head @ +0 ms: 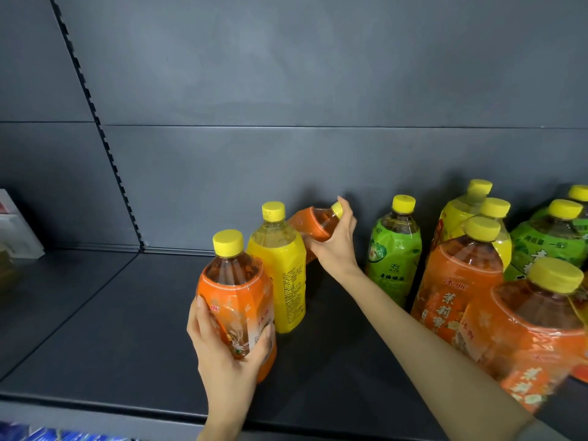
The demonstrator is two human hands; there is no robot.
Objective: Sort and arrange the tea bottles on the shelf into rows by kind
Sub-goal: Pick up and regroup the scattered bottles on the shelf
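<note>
A clear plastic tea bottle with an orange wrap and yellow screw cap (237,294) is standing upright near the front of the dark grey metal shelf (95,329), and the left hand (227,351) is wrapping around its lower half, fingers curled on the label and thumb on the near side. Just behind it, touching or nearly so, a yellow-wrapped plastic bottle with a yellow cap (280,268) is standing upright. Behind that one, a second orange-wrapped bottle (315,226) is tilting sharply toward the right, its base hidden; the right hand (337,241) is closing around its neck and shoulder, fingertips over the cap.

Further right, apart from the hands, a green-wrapped bottle with a yellow cap (394,249) is standing alone near the grey back panel (286,90). Beyond it a mixed cluster of orange, yellow and green bottles (509,265) is crowding the right end of the shelf, packed closely together.

At the far left edge, pale boxes (16,230) are sitting on the neighbouring shelf bay.
</note>
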